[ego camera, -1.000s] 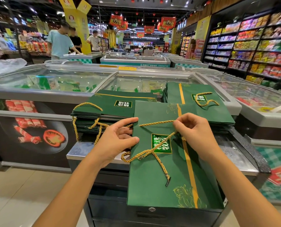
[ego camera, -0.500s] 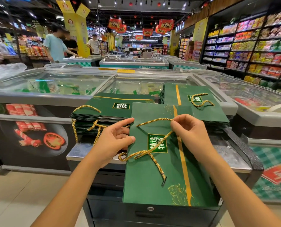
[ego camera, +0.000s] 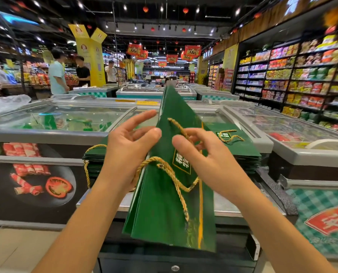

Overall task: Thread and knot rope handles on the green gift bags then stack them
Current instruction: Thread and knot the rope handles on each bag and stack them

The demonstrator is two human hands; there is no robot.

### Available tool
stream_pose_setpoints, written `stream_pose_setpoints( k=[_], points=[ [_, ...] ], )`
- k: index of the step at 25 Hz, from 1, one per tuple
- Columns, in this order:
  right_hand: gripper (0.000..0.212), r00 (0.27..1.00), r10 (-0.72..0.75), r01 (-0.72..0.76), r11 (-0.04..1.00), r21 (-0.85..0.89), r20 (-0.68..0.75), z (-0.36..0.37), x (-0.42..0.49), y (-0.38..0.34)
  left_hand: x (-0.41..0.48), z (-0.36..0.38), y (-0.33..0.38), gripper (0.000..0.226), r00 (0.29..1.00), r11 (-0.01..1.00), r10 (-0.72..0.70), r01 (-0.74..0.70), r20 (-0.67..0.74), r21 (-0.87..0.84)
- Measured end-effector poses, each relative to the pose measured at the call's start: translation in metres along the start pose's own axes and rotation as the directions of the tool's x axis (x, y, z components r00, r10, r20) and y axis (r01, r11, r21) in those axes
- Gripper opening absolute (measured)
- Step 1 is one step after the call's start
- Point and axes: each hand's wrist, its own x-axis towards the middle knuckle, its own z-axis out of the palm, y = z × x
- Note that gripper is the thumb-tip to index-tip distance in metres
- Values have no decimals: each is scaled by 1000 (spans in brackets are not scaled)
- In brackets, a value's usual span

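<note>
Green gift bag (ego camera: 160, 203) is folded flat and held tilted up above the desk (ego camera: 223, 207), between both hands. Gold rope (ego camera: 173, 175) hangs across its face. Left hand (ego camera: 128, 148) pinches the bag's left edge. Right hand (ego camera: 207, 156) has its fingers curled round the rope. Label is blurred, and the rope's upper end is hidden by fingers.

1. Counter (ego camera: 225, 206): a steel top, bare in patches beside both forearms.
2. Left stack (ego camera: 94, 160) of flat green bags lies on it just beyond the left hand (ego camera: 128, 152); gold handles (ego camera: 87, 170) hang over the stack's outer edge.
3. Right stack (ego camera: 241, 143) lies beyond the right hand (ego camera: 201, 154); a curled handle (ego camera: 228, 135) rests on top.
4. Bag (ego camera: 164, 209), pinched by the left hand with its rope (ego camera: 183, 201) in the right, tilts up over the counter's front; whether it touches the counter cannot be told.
</note>
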Motion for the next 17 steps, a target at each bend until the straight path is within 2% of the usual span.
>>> stream_pose_setpoints(
  k=[3, 6, 8, 10, 12, 13, 15, 17],
  points=[
    [53, 998, 4, -18, 974, 225, 63, -11, 6, -22, 1, 27, 21, 33, 991, 989, 114, -120, 71, 86],
    [39, 996, -10, -30, 888, 460, 86, -19, 8, -25, 5, 47, 29, 24, 971, 974, 164, -188, 176, 129],
    [24, 996, 50, -84, 790, 608, 73, -24, 4, -21, 10, 53, 27, 23, 964, 977, 141, -172, 225, 127],
    [21, 993, 102, -109, 714, 692, 51, -25, -1, -11, 10, 57, 20, 25, 965, 995, 81, -93, 250, 39],
    [22, 987, 157, -125, 692, 711, 20, -24, -4, 3, 6, 56, 8, 25, 970, 998, 42, -31, 238, -50],
    [22, 980, 198, -154, 689, 708, 19, -22, -5, 12, 5, 52, -1, 24, 975, 999, 51, -49, 216, -12],
    [23, 954, 296, -240, 656, 715, 49, -18, -8, 35, 4, 35, -25, 24, 972, 943, 117, -173, 205, 283],
    [24, 911, 400, -341, 598, 726, 98, -14, -10, 60, 3, 13, -55, 26, 935, 724, 149, -326, 323, 608]
  ],
)
